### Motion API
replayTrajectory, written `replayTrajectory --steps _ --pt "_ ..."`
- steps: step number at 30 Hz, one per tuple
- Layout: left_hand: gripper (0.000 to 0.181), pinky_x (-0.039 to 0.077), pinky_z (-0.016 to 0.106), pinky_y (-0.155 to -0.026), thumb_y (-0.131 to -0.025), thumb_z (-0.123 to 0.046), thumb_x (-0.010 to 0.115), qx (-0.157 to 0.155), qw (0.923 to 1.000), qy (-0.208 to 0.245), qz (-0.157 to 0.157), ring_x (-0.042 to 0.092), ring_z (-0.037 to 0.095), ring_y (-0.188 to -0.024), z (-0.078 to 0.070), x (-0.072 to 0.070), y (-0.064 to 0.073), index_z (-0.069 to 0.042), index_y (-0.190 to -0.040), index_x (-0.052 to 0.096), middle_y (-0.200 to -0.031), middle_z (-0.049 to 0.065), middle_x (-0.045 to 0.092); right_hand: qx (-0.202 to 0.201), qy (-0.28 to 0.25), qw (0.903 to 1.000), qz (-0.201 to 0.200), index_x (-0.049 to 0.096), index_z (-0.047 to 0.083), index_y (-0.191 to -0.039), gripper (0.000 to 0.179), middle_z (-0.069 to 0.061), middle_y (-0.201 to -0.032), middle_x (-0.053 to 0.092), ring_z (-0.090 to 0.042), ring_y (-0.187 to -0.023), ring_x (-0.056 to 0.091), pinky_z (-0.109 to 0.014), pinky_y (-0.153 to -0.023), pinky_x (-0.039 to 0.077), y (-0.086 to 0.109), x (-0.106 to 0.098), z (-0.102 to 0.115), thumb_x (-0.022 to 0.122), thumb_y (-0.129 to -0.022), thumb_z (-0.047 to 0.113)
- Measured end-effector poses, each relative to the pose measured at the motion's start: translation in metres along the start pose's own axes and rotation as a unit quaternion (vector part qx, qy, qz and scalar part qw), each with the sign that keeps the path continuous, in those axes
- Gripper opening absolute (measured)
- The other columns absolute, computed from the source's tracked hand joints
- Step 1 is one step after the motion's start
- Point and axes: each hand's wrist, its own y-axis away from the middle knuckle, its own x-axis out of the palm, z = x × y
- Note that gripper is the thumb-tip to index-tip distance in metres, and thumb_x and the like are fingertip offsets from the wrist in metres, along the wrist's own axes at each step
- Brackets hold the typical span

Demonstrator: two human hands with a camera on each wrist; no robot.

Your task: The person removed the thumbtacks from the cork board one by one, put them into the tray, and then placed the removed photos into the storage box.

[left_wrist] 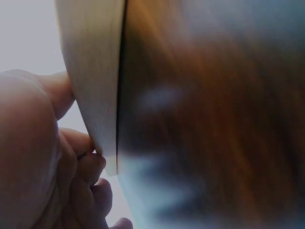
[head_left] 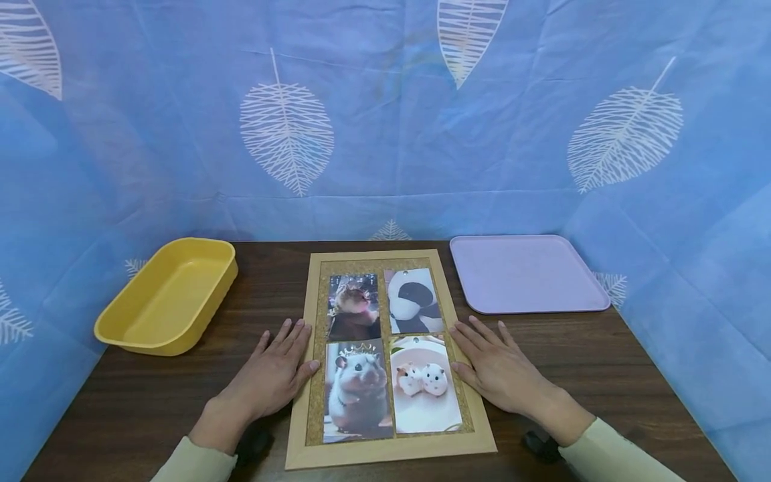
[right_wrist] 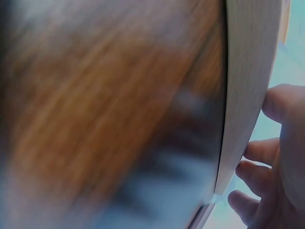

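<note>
A cork board (head_left: 385, 301) in a pale wooden frame (head_left: 391, 459) lies flat on the dark wooden table, bearing several photos. At its upper left is a dark photo of a hamster (head_left: 354, 308); beside it, a black-and-white picture (head_left: 413, 301). Below are a crowned hamster photo (head_left: 358, 391) and a photo of two small white animals (head_left: 425, 385). My left hand (head_left: 274, 371) rests with straight fingers on the frame's left side, fingertips at the edge (left_wrist: 97, 86). On the right side, my right hand (head_left: 500, 365) mirrors it, fingertips touching the frame's edge (right_wrist: 248, 86).
A yellow plastic basin (head_left: 171, 294) stands at the back left of the table. At the back right lies a flat lilac tray (head_left: 530, 274). Blue cloth (head_left: 385, 134) with white leaf prints hangs behind and along both sides.
</note>
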Motion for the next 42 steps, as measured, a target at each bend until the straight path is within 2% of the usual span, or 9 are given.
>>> replayTrajectory --steps 13,17,20,26,30,42 --pt "0.074 0.012 0.070 -0.127 -0.112 -0.048 0.046 -0.007 0.9999 0.006 -0.006 0.015 0.040 -0.163 0.000 0.002 0.001 -0.003 -0.167 0.026 -0.175 0.017 0.021 -0.001 -0.008 1.0000 -0.005 0.046 0.004 -0.159 0.062 -0.017 -0.163 0.047 -0.041 -0.155 0.037 -0.077 -0.119 0.025 -0.002 -0.001 -0.006 0.053 -0.111 0.044" --pt "0.074 0.012 0.070 -0.127 -0.112 -0.048 0.045 -0.011 0.9999 0.006 -0.006 0.015 0.040 -0.163 0.000 0.002 0.001 -0.003 -0.167 0.025 -0.175 0.017 0.021 0.032 -0.017 0.9992 -0.018 0.045 -0.001 -0.157 0.061 -0.022 -0.162 0.047 -0.045 -0.153 0.039 -0.075 -0.119 0.027 -0.006 -0.005 -0.022 0.052 -0.112 0.040" --pt "0.074 0.011 0.072 -0.126 -0.112 -0.048 0.045 -0.012 0.9999 0.011 -0.002 0.014 0.040 -0.163 0.001 0.002 0.002 -0.004 -0.167 0.024 -0.175 0.017 0.021 0.069 -0.005 0.9973 -0.023 0.045 -0.004 -0.156 0.060 -0.026 -0.161 0.045 -0.047 -0.151 0.039 -0.075 -0.119 0.028 -0.011 -0.007 -0.037 0.051 -0.112 0.037" --pt "0.074 0.009 0.073 -0.126 -0.112 -0.050 0.044 -0.007 0.9999 0.008 -0.009 0.012 0.040 -0.163 0.004 0.001 0.000 -0.006 -0.168 0.024 -0.176 0.016 0.020 0.118 0.008 0.9929 0.002 0.044 -0.006 -0.156 0.061 -0.030 -0.161 0.043 -0.052 -0.150 0.037 -0.077 -0.118 0.026 -0.016 -0.007 -0.056 0.049 -0.113 0.037" --pt "0.075 0.011 0.072 -0.126 -0.111 -0.053 0.045 0.006 0.9998 0.000 -0.019 0.014 0.039 -0.163 0.006 0.002 -0.003 -0.006 -0.168 0.026 -0.175 0.016 0.022 0.121 0.007 0.9926 0.014 0.046 -0.007 -0.154 0.060 -0.031 -0.157 0.048 -0.054 -0.146 0.041 -0.078 -0.117 0.028 -0.011 -0.005 -0.058 0.051 -0.112 0.035" --pt "0.078 0.011 0.071 -0.127 -0.110 -0.053 0.048 0.022 0.9994 0.000 -0.028 0.015 0.039 -0.163 0.010 0.003 -0.004 -0.005 -0.167 0.026 -0.174 0.017 0.024 0.094 0.019 0.9954 -0.003 0.050 -0.010 -0.149 0.056 -0.032 -0.149 0.055 -0.054 -0.138 0.049 -0.076 -0.113 0.035 0.002 -0.003 -0.046 0.056 -0.110 0.030"
